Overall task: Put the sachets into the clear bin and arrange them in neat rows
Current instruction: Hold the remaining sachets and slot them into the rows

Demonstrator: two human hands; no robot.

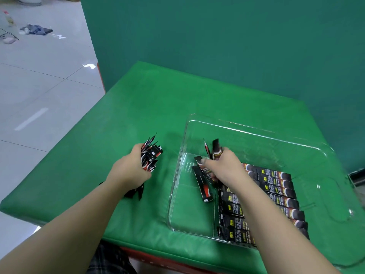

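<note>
Fingers of the right hand pinch sachets inside the clear bin; left hand grips a bundle

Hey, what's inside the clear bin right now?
Inside the clear bin lie two rows of sachets on the right, plus a few loose sachets at the left. The right hand holds more sachets inside it, and its forearm hides part of the rows.
</note>
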